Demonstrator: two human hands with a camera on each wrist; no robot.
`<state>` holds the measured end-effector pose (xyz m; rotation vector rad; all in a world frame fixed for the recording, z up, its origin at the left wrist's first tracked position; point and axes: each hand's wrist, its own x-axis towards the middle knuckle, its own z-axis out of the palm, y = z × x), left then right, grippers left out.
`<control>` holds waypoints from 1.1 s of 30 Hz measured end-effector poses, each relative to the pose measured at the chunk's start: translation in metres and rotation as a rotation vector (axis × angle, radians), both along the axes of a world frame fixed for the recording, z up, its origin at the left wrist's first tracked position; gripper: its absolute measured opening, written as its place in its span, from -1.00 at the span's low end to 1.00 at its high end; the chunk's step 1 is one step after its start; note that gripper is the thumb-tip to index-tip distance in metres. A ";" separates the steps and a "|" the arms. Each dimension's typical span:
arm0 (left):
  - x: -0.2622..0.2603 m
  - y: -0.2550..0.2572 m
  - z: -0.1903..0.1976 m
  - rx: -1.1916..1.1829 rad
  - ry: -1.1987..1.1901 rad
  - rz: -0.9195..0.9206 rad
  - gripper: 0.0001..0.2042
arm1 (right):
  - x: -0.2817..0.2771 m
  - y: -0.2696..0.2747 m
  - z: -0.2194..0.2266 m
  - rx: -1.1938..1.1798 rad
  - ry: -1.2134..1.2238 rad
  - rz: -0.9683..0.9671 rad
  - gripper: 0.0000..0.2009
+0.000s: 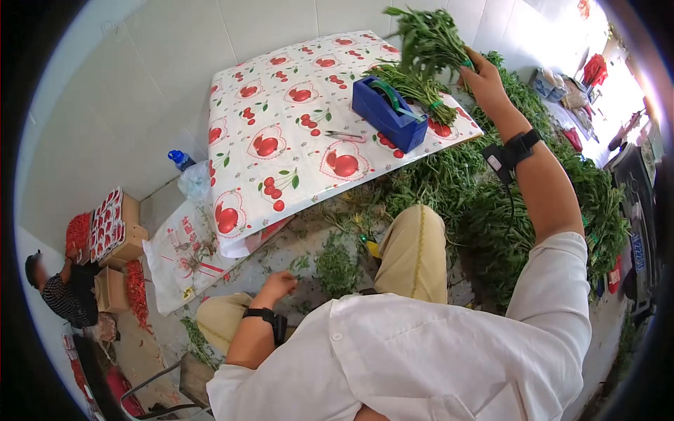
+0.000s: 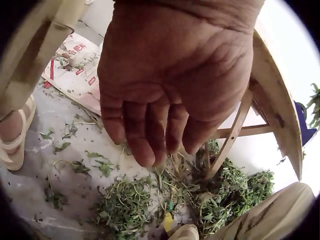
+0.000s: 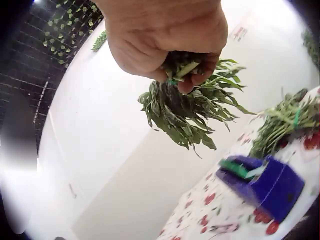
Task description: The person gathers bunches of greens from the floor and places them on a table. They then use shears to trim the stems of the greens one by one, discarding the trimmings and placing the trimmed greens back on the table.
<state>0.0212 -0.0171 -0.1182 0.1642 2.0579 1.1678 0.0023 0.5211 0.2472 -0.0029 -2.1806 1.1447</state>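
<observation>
My right hand (image 1: 484,83) grips the stem end of a bundle of leafy greens (image 1: 430,41), raised over the table's far right corner. In the right wrist view the fingers curl round the stems, and the leaves (image 3: 185,112) hang away from the hand (image 3: 165,40). Below lies another bundle (image 1: 420,90), bound with green tape, beside a blue tape dispenser (image 1: 390,116). My left hand (image 1: 279,286) is near my knee, holding nothing; its fingers hang loosely curled in the left wrist view (image 2: 170,75), above scattered greens (image 2: 125,202).
A cherry-patterned cloth covers the table (image 1: 281,140), where a small cutter (image 1: 345,136) lies. Heaped greens (image 1: 491,217) fill the floor at right. At left are a printed sack (image 1: 184,245), a blue-capped bottle (image 1: 180,160), cardboard boxes (image 1: 112,289) and a person (image 1: 70,291).
</observation>
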 end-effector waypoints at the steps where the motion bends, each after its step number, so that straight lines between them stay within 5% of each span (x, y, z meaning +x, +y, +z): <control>1: -0.001 0.002 0.006 -0.042 0.014 -0.015 -0.81 | -0.005 0.014 -0.005 0.029 0.001 -0.052 -0.53; 9: 0.000 0.013 0.001 -0.106 0.021 -0.024 -0.82 | -0.048 0.072 -0.020 0.245 -0.015 -0.355 -0.53; 14: -0.005 0.023 -0.006 -0.124 0.032 -0.040 -0.81 | -0.087 0.088 -0.071 0.610 0.160 -0.461 -0.47; 20: -0.013 0.018 -0.039 -0.131 -0.043 -0.038 -0.79 | -0.083 0.083 -0.131 0.742 -0.549 -0.359 -0.49; 22: -0.012 0.019 -0.043 -0.097 -0.077 -0.024 -0.78 | -0.084 0.078 -0.127 0.721 -0.552 -0.397 -0.50; 25: -0.011 0.026 -0.030 -0.151 -0.038 -0.087 -0.77 | -0.083 0.056 -0.092 0.682 -0.862 -0.427 -0.52; 28: -0.013 0.035 -0.029 -0.126 -0.075 -0.048 -0.78 | -0.083 0.049 -0.086 0.746 -0.612 -0.568 -0.49; 33: -0.014 0.045 -0.020 -0.134 -0.081 -0.049 -0.78 | -0.079 0.037 -0.116 0.883 -0.636 -0.571 -0.29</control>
